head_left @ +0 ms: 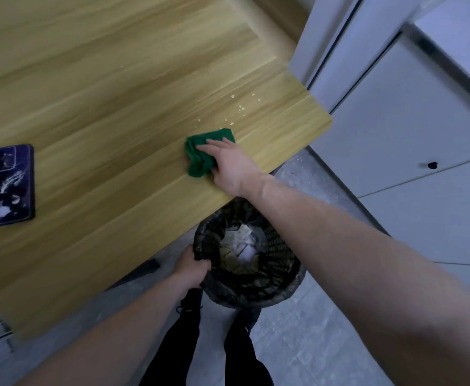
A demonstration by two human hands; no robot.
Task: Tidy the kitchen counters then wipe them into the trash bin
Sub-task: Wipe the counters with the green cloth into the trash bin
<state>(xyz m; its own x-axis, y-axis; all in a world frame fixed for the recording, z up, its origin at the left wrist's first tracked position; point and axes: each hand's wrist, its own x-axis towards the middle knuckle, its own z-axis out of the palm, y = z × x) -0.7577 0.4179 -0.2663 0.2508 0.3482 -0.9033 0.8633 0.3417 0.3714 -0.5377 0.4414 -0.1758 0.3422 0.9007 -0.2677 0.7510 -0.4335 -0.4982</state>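
Green cloth point(206, 151) lies flat under the right hand's point(228, 165) pressing fingers; crumbs point(239, 107) sit just beyond on the counter point(103, 107), bin point(249, 254) gripped below by the left hand point(192, 267).

This looks like a home kitchen or small dining corner. A wood-grain laminate bench point(116, 93) stretches out under the right hand point(229, 165), with pale crumbs point(239, 108) scattered just beyond its fingers. Past that hand, to its right, stand flat white cabinet doors point(412, 129), one with a small dark hole in its panel. A black mesh trash bin point(250, 263) lined with a bag is gripped at the rim by the left hand point(190, 267), over a grey tiled floor point(306, 338).
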